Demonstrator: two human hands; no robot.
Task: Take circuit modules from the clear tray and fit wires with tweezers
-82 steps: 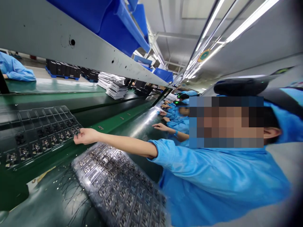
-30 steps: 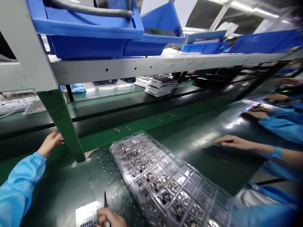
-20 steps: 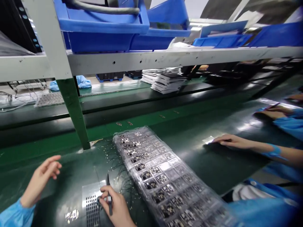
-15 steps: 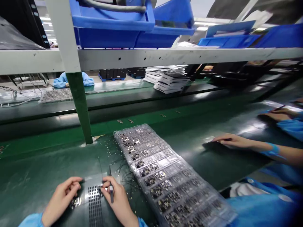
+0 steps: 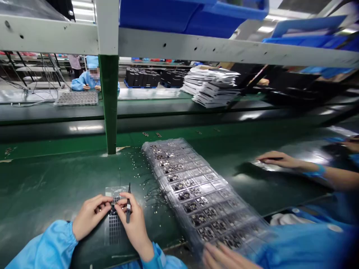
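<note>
Head view: a small dark part sits between the two hands above the sheet, mostly hidden by fingertips, its outline too small to make out. The left hand pinches at it with thumb and fingers; the right hand closes on it from the other side while also gripping dark tweezers, which stand nearly upright, narrow tip up, with a pale patch partway along. Just beneath lies the sheet, clear and glossy, printed with a grid of small black rectangles, flat on the green worktop. Thin dark wires and pale flecks are strewn between the sheet and a long clear tray, set at a slant, its shiny cells holding dark boards with bright metal spots. At its near end shows a co-worker's blurred hand; farther right, another person's hand wears a blue band. Behind stand a green-and-white post and, beyond it, a stack of white sheets.
</note>
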